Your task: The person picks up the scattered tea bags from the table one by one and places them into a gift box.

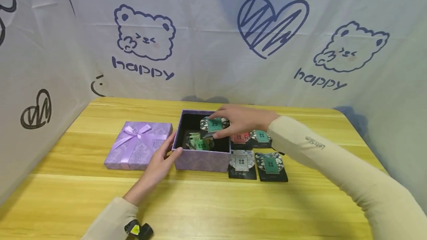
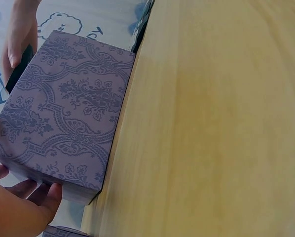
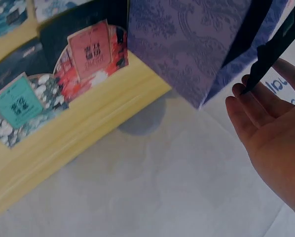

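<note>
My right hand pinches a flat black packet with a teal label and white floral print, held over the opening of a purple patterned gift box. In the right wrist view that packet appears as a dark edge at the fingertips. My left hand holds the box at its near left corner, thumb at the rim and fingers along the left wall. The left wrist view shows the fingers against the box wall. Inside the black-lined box lie small green packets.
Left of the box lies its purple lid with a ribbon bow. To the right lie several packets: a white one, a teal-labelled one, a red one and another teal one. A printed white cloth hangs behind the table.
</note>
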Demonstrator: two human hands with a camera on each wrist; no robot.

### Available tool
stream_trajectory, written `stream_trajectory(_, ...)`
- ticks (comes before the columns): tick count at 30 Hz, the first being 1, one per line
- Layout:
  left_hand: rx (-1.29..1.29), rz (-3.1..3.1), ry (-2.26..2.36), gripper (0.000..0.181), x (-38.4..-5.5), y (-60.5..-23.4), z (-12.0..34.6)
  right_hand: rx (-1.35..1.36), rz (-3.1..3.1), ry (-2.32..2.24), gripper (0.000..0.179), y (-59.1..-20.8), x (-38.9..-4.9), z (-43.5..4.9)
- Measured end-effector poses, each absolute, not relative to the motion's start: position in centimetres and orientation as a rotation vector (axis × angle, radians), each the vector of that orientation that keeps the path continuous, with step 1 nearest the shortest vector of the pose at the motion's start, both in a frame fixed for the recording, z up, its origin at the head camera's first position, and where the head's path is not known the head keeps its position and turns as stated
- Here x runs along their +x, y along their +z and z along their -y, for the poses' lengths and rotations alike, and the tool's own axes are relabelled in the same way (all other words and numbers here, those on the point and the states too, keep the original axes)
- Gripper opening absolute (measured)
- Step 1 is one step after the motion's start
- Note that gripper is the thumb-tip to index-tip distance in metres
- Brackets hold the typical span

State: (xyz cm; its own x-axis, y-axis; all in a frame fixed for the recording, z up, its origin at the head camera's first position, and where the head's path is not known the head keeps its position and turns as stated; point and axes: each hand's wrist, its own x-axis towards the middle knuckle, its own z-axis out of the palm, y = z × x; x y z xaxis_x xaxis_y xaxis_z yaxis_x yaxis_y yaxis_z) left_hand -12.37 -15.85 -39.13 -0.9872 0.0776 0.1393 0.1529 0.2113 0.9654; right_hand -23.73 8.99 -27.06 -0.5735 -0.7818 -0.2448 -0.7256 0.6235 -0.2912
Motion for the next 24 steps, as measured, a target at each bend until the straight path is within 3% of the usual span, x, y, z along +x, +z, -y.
stream_trajectory(24, -0.219, 2.429, -1.930, 0.060, -12.4, -39.3, 16.2, -1.223, -2.473, -0.255, 0.067, -30.8, -24.9, -6.3)
